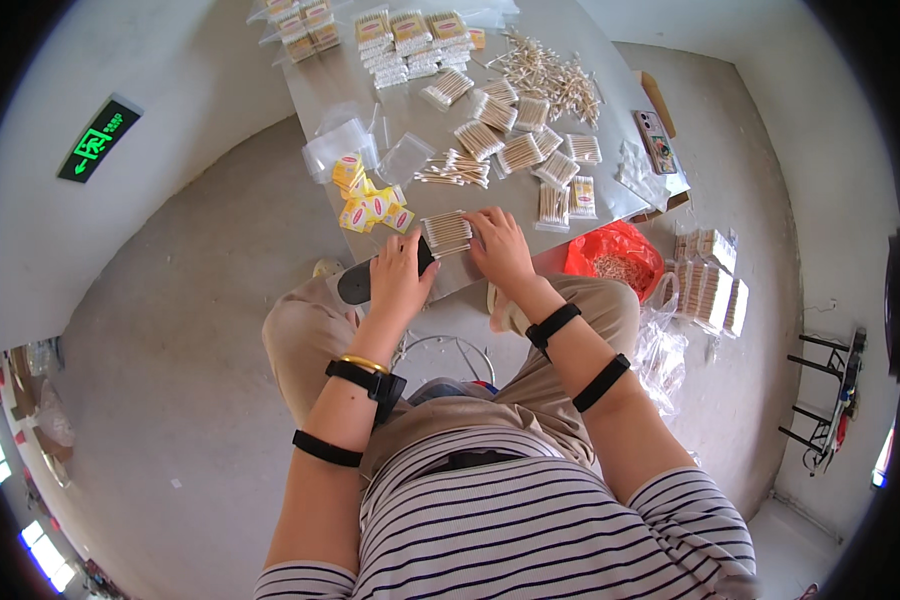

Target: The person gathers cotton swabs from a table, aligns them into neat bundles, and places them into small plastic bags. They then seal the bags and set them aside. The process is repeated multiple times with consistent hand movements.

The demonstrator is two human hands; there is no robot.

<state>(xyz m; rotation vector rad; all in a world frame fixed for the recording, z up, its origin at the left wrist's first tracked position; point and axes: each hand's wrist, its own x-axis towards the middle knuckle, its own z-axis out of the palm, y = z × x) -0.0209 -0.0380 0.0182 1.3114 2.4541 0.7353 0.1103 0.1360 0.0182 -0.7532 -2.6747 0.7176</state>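
in the head view, one swab bundle (446, 234) lay near the table's (342, 88) near edge, between the left hand (398, 272) and right hand (502, 250); fingers met its ends, but whether they clamped it could not be told. one phone (656, 143) lay rightward. loose swabs (550, 75) overlapped beyond counting. the left hand partly hid a black strip (355, 285). bare tabletop showed right of the bundle.

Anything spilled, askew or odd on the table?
No clear damage. A heap of loose cotton swabs at the far right of the table points every way, unlike the neat swab row by the right hand. Yellow cards near the left edge overlap at mixed angles. Whether either was spilled, I can't tell.
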